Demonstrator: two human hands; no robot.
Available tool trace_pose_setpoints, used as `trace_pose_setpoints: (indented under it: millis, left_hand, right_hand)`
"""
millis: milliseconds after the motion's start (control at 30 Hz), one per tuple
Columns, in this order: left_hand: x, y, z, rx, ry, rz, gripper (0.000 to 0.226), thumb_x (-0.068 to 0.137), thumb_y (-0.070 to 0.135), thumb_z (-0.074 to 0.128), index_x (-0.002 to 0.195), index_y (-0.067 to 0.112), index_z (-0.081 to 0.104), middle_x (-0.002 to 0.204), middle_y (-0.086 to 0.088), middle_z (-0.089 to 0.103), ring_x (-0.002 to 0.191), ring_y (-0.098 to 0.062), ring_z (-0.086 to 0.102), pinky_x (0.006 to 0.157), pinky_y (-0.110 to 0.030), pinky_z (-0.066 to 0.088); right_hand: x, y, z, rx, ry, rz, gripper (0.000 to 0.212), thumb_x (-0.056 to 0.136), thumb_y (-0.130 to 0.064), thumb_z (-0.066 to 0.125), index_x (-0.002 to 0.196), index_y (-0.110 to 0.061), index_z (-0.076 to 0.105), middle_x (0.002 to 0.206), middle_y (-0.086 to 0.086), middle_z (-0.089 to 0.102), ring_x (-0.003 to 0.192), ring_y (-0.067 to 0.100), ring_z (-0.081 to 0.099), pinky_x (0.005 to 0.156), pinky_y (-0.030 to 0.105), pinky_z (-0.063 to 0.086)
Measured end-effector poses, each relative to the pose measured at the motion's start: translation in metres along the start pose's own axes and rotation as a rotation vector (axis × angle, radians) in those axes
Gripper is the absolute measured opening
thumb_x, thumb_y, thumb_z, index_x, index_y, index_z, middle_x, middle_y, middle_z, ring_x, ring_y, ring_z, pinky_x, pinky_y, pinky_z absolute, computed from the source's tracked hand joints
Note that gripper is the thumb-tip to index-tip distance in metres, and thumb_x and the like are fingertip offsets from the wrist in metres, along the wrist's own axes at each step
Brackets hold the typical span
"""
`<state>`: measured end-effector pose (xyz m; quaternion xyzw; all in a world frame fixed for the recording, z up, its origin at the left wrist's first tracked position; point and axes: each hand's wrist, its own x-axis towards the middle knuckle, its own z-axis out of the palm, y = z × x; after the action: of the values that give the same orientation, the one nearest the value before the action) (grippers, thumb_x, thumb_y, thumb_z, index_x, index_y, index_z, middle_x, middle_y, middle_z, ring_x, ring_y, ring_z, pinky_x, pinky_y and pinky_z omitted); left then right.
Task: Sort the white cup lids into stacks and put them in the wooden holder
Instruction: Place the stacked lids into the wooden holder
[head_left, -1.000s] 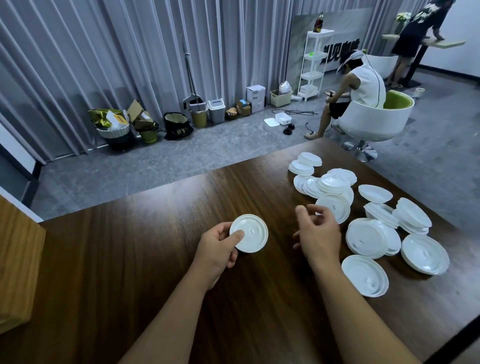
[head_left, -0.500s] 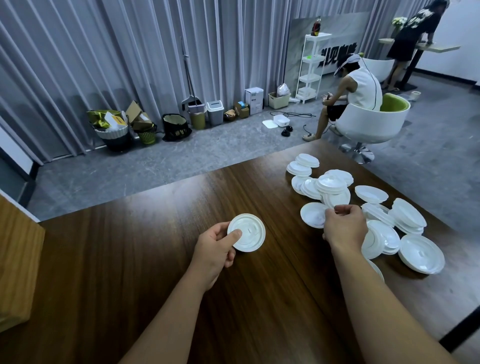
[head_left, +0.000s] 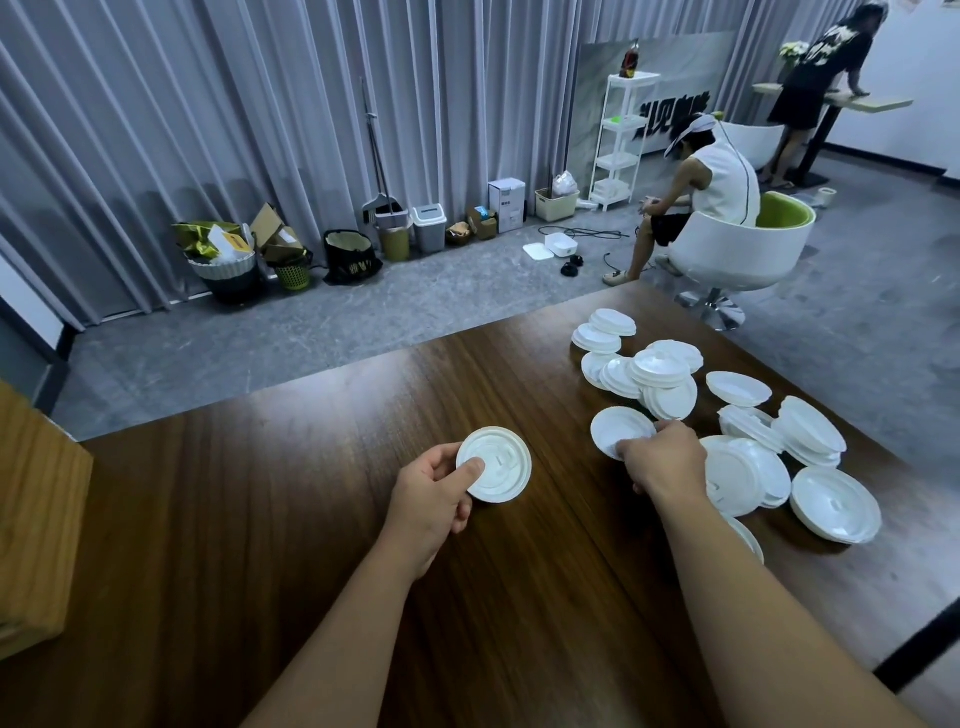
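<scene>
Two bare hands worked over the dark wooden table (head_left: 291, 545): the left hand (head_left: 428, 501) pinched a single white lid (head_left: 496, 464) by its edge, thumb on top, held out left of the lid pile (head_left: 727, 415). The right hand (head_left: 667, 460) curled its fingers round the rim of another lid (head_left: 621, 431) at the pile's near-left edge. One light wooden block (head_left: 39, 525), perhaps the holder, stood far left of the pile at the table's edge.

White lids (head_left: 737, 447) scattered flat, some overlapping
</scene>
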<state>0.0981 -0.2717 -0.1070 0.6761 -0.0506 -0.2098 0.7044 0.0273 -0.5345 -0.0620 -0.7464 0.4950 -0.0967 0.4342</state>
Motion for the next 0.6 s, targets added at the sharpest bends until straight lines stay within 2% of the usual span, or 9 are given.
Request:
trace_pose_setpoints:
  millis: [67, 133, 200, 267, 367, 467, 533, 600]
  left_hand:
    - [0.0, 0.0, 0.0, -0.013, -0.001, 0.001, 0.017, 0.103, 0.022, 0.074, 0.119, 0.025, 0.073, 0.093, -0.001, 0.081, 0.054, -0.006, 0.056, 0.046, -0.021, 0.044]
    - [-0.001, 0.001, 0.0, -0.021, 0.009, 0.006, 0.017, 0.103, 0.022, 0.074, 0.119, 0.025, 0.073, 0.093, 0.0, 0.081, 0.055, -0.007, 0.057, 0.047, -0.022, 0.045]
    - [-0.001, 0.001, 0.003, 0.01, 0.063, 0.008, 0.014, 0.102, 0.025, 0.074, 0.115, 0.03, 0.071, 0.092, 0.004, 0.081, 0.055, -0.009, 0.062, 0.05, -0.022, 0.05]
    - [-0.002, -0.001, 0.006, 0.059, 0.144, 0.014, 0.015, 0.102, 0.027, 0.074, 0.108, 0.039, 0.068, 0.09, 0.008, 0.08, 0.055, -0.01, 0.067, 0.053, -0.022, 0.054]
    - [-0.002, -0.002, 0.01, 0.092, 0.212, 0.027, 0.018, 0.101, 0.027, 0.074, 0.106, 0.041, 0.064, 0.095, 0.005, 0.079, 0.057, -0.01, 0.07, 0.054, -0.023, 0.057]
    - [-0.002, 0.001, 0.012, 0.115, 0.201, 0.007, 0.017, 0.101, 0.024, 0.072, 0.115, 0.03, 0.066, 0.096, -0.001, 0.077, 0.056, -0.01, 0.07, 0.053, -0.025, 0.057]
    - [-0.005, 0.003, 0.014, 0.133, 0.154, -0.011, 0.023, 0.1, 0.027, 0.073, 0.122, 0.023, 0.068, 0.094, -0.002, 0.078, 0.057, -0.011, 0.07, 0.054, -0.026, 0.058]
    - [-0.01, 0.005, 0.01, 0.153, 0.091, -0.008, 0.032, 0.099, 0.039, 0.076, 0.127, 0.024, 0.069, 0.093, 0.0, 0.079, 0.062, -0.013, 0.072, 0.058, -0.027, 0.06]
  right_hand:
    - [-0.005, 0.0, 0.001, -0.02, -0.022, -0.033, 0.046, 0.09, -0.016, 0.085, 0.132, -0.013, 0.066, 0.12, 0.013, 0.07, 0.092, 0.031, 0.075, 0.069, 0.038, 0.062]
    - [-0.011, 0.002, 0.005, -0.006, -0.039, -0.083, 0.033, 0.088, -0.02, 0.087, 0.116, -0.016, 0.068, 0.112, 0.006, 0.07, 0.092, 0.027, 0.072, 0.071, 0.038, 0.061]
    - [-0.019, 0.004, 0.007, 0.068, -0.06, -0.114, 0.02, 0.09, -0.024, 0.086, 0.102, -0.02, 0.07, 0.105, 0.002, 0.072, 0.089, 0.025, 0.072, 0.072, 0.039, 0.061]
    - [-0.027, 0.005, 0.009, 0.132, -0.078, -0.15, 0.013, 0.092, -0.026, 0.084, 0.094, -0.025, 0.072, 0.1, -0.001, 0.073, 0.086, 0.024, 0.073, 0.065, 0.036, 0.059]
    - [-0.039, 0.004, 0.009, 0.202, -0.135, -0.198, 0.011, 0.095, -0.029, 0.084, 0.097, -0.028, 0.073, 0.1, -0.004, 0.072, 0.082, 0.022, 0.075, 0.06, 0.032, 0.058]
    - [-0.05, 0.003, 0.012, 0.34, -0.251, -0.214, 0.013, 0.094, -0.024, 0.086, 0.1, -0.023, 0.075, 0.098, 0.001, 0.077, 0.072, 0.019, 0.076, 0.063, 0.03, 0.063]
    - [-0.055, 0.003, 0.018, 0.278, -0.272, -0.277, 0.013, 0.094, -0.022, 0.085, 0.1, -0.024, 0.074, 0.098, 0.001, 0.077, 0.083, 0.018, 0.075, 0.069, 0.033, 0.062]
    - [-0.061, 0.002, 0.026, 0.189, -0.277, -0.333, 0.013, 0.095, -0.023, 0.084, 0.101, -0.028, 0.074, 0.1, -0.004, 0.075, 0.093, 0.016, 0.071, 0.075, 0.034, 0.062]
